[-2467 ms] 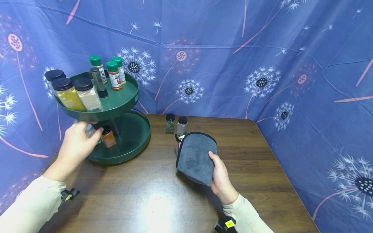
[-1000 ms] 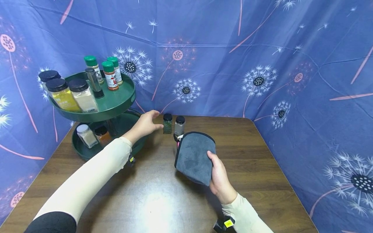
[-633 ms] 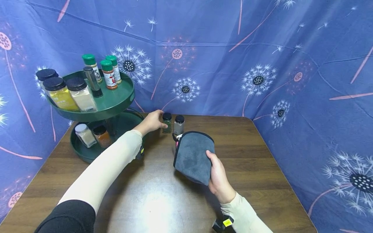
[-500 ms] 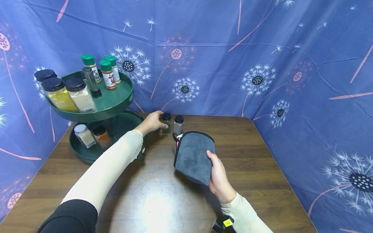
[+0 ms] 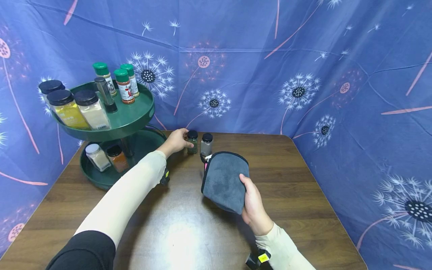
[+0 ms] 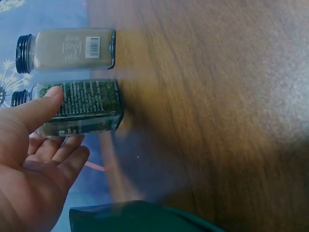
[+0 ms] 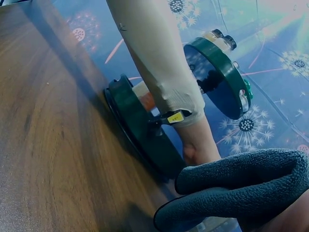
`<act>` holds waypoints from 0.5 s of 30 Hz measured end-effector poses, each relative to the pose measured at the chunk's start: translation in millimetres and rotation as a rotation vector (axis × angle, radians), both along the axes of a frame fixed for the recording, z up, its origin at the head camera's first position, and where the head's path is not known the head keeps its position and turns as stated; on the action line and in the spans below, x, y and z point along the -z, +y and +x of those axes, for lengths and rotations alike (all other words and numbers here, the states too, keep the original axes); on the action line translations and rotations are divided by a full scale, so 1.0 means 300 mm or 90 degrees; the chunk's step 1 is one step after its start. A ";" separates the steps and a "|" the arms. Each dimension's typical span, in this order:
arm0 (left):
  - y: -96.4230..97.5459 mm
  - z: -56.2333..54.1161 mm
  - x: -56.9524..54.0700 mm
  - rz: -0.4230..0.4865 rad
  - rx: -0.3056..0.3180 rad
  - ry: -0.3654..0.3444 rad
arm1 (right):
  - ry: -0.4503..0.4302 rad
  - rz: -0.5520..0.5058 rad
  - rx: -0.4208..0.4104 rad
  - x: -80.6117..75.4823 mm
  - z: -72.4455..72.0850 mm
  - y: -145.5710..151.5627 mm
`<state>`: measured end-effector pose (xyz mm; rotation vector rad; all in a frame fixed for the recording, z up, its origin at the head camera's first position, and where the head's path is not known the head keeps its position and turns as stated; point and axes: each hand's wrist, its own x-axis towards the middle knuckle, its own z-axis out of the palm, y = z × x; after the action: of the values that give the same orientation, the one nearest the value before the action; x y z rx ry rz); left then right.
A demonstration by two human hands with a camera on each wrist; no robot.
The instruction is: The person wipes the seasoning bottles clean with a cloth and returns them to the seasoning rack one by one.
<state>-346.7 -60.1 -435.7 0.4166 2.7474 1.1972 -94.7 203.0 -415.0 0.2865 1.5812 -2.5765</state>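
Observation:
My left hand (image 5: 176, 142) is at the back of the table with its thumb across a glass jar of green dried herbs (image 6: 91, 104). In the left wrist view the fingers lie along the jar's other side, so the jar sits in a pinch. It stands upright on the table with a black lid. Just right of it is a jar of greyish powder (image 5: 206, 145), also black-lidded. My right hand (image 5: 254, 206) grips a folded grey cloth (image 5: 225, 182) with black edging, held above the table. A small white and pink tag shows at the cloth's left edge.
A two-tier green turntable rack (image 5: 131, 120) stands at the left. Its upper tier bears several spice jars and green-capped shakers (image 5: 124, 86). On the lower tier are a white-lidded jar (image 5: 98, 157) and an orange spice jar (image 5: 117, 158). A patterned blue curtain (image 5: 249, 90) hangs behind the table.
My left hand has left the rack's lower tier, moved right across to the back of the table and closed on the herb jar. The right hand keeps the cloth in nearly the same place.

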 end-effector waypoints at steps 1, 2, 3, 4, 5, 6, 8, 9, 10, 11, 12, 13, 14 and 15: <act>-0.002 0.002 0.000 0.004 0.000 0.001 | -0.001 0.001 0.001 -0.001 0.000 0.000; -0.003 0.003 0.001 0.006 -0.001 0.003 | -0.002 0.002 0.002 -0.001 0.001 -0.001; -0.004 0.005 0.000 0.005 -0.002 0.007 | -0.004 0.002 0.004 -0.001 0.002 -0.001; -0.006 0.009 -0.003 0.005 -0.001 0.010 | -0.005 0.004 0.004 0.000 0.002 -0.001; -0.008 0.012 -0.007 0.006 0.000 0.013 | -0.006 0.005 0.004 -0.001 0.003 -0.001; -0.010 0.015 -0.014 0.006 0.003 0.018 | -0.008 0.005 0.005 -0.001 0.003 0.000; -0.016 0.025 -0.032 0.006 0.007 0.026 | -0.012 0.005 0.009 -0.001 0.003 0.001; -0.020 0.031 -0.042 0.005 0.010 0.031 | -0.013 0.005 0.011 -0.002 0.003 0.002; -0.024 0.038 -0.052 0.004 0.014 0.035 | -0.013 0.007 0.012 -0.003 0.003 0.003; -0.027 0.045 -0.062 0.004 0.018 0.039 | -0.014 0.008 0.013 -0.004 0.003 0.005; -0.031 0.054 -0.071 0.004 0.021 0.040 | -0.015 0.008 0.015 -0.005 0.003 0.007; -0.034 0.064 -0.079 0.005 0.024 0.040 | -0.016 0.007 0.016 -0.005 0.002 0.009; -0.037 0.076 -0.087 0.008 0.028 0.042 | -0.017 0.006 0.018 -0.006 0.002 0.011; -0.039 0.089 -0.092 0.009 0.032 0.044 | -0.017 0.005 0.020 -0.007 0.001 0.014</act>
<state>-319.9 -71.8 -408.0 0.5341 2.7693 1.2140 -94.3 207.1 -412.9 0.3480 1.5909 -2.5788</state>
